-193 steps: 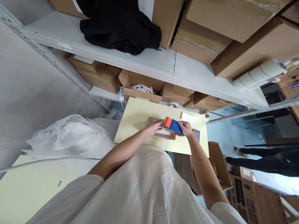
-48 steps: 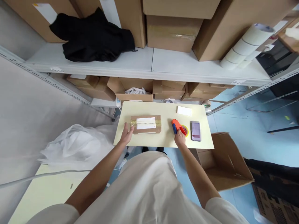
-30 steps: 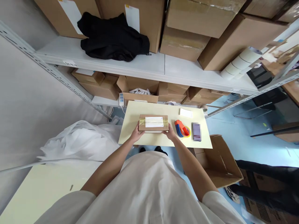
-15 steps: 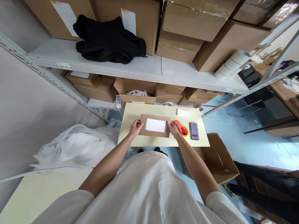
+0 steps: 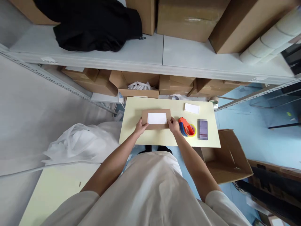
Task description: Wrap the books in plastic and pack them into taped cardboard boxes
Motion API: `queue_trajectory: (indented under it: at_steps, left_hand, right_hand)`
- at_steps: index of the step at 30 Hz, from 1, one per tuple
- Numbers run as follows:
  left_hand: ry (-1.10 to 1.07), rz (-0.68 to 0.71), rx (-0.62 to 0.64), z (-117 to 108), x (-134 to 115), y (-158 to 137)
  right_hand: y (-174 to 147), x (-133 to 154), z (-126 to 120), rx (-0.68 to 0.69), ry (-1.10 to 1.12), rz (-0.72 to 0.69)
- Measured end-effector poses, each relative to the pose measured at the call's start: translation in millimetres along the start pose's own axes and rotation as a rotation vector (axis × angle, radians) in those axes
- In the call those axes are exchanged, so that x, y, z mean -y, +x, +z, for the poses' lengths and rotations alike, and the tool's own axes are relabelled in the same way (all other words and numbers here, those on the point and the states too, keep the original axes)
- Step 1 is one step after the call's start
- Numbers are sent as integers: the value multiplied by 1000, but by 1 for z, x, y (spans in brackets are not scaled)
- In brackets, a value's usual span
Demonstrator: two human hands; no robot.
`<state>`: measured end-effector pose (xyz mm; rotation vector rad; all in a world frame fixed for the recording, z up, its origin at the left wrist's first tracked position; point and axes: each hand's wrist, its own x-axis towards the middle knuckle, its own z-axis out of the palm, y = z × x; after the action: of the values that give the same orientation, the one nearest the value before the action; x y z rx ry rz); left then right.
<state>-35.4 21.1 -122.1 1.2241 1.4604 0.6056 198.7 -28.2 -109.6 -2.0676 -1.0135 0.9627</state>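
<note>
A small brown cardboard box (image 5: 156, 126) with a white label (image 5: 156, 118) on its upper face is held between both hands over the cream table (image 5: 131, 105). My left hand (image 5: 141, 126) grips its left end, thumb on top near the label. At the right end my right hand (image 5: 173, 125) is closed on the box edge. Just right of that hand lies an orange and blue tape dispenser (image 5: 183, 125) with a yellow-edged roll. Farther right is a phone (image 5: 202, 129) with a blurred screen, and behind it a stack of white labels (image 5: 192, 108).
Shelving (image 5: 141, 50) with cardboard boxes and a black garment (image 5: 98, 26) stands behind the table. An open carton (image 5: 225, 157) sits on the floor at the right. White plastic wrapping (image 5: 77, 141) is heaped at the left. Part of another person's dark-clothed leg (image 5: 265, 191) shows at lower right.
The box now appears tilted, with its front side showing more. My left hand's thumb has moved toward the box's lower left edge. The camera view has shifted.
</note>
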Motion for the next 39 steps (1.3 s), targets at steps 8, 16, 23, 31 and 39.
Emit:
queue_trajectory:
  at_steps: [8,16,23,31,39]
  left_hand:
    - [504,85,-300,21,-43,18]
    - [865,416,-29,103,-98,40]
    - [1008,403,70,135,-96,54]
    - [798,321,63,150,-128,50]
    - [473,-14,738,188,-166,72]
  right_hand:
    - [4,-24,-23,-75,-146,-178]
    - [-32,-97,-74,26,-518,-37]
    - [4,-93,-78,199,-360,124]
    - [20,-103,-106,350,479,5]
    - [25,-120,-108,408,739,59]
